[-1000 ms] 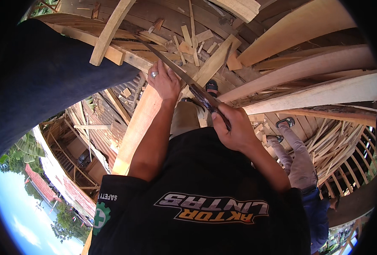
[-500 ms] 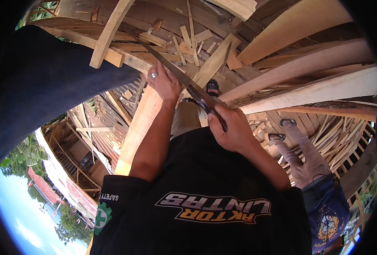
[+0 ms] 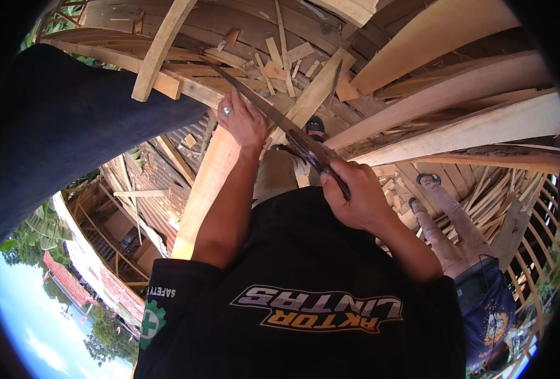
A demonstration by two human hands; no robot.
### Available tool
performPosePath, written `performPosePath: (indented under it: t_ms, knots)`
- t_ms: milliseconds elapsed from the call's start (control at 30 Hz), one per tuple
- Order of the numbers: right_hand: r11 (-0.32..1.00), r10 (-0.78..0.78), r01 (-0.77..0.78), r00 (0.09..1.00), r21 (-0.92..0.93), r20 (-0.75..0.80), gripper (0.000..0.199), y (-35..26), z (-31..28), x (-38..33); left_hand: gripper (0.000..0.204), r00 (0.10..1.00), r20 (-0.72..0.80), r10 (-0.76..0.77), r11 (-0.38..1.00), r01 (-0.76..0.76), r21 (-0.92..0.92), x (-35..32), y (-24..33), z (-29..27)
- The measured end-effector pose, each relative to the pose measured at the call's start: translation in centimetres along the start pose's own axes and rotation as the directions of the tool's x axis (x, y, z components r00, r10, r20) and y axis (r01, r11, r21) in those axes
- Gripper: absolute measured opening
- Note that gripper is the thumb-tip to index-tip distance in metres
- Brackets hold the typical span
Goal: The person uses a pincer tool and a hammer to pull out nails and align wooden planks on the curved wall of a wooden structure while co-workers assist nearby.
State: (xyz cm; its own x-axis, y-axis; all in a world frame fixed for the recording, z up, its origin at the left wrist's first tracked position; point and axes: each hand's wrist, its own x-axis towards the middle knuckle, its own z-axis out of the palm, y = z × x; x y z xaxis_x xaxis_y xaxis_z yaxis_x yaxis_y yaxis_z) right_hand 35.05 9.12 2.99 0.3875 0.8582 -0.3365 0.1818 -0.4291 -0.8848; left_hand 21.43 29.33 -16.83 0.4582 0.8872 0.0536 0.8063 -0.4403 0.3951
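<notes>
My left hand, a ring on one finger, presses on the upper end of an orange-brown plank that runs down and to the left. My right hand is closed around the dark handle of a long narrow blade. The blade slants up and to the left, passes close by my left hand's fingers and ends over the wood scraps. Below the hands are my tan trouser leg and my dark shoe. My black printed shirt fills the lower middle of the view.
Pale planks and curved wooden ribs lie to the right, and short offcuts are scattered above. Another person's legs in sandals stand at the right. A dark cloth covers the left. Timber framing drops away below left.
My right hand has drawn the blade slightly down and to the right. My left hand stays on the plank. The other person's legs have shifted a little to the right.
</notes>
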Motion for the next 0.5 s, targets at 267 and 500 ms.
performPosePath:
  t_ms: [267, 500]
  knots:
    - [0.997, 0.078, -0.077, 0.996, -0.029, 0.045, 0.016, -1.3, -2.9, -5.0, 0.05, 1.0, -0.021, 0.002, 0.999, -0.003, -0.052, 0.1, 0.5, -0.2]
    - [0.999, 0.046, -0.046, 0.998, -0.019, 0.03, 0.02, 0.0, -0.5, -0.8, 0.05, 0.999, -0.038, 0.007, 0.999, -0.008, -0.038, 0.0, -0.2, 0.5]
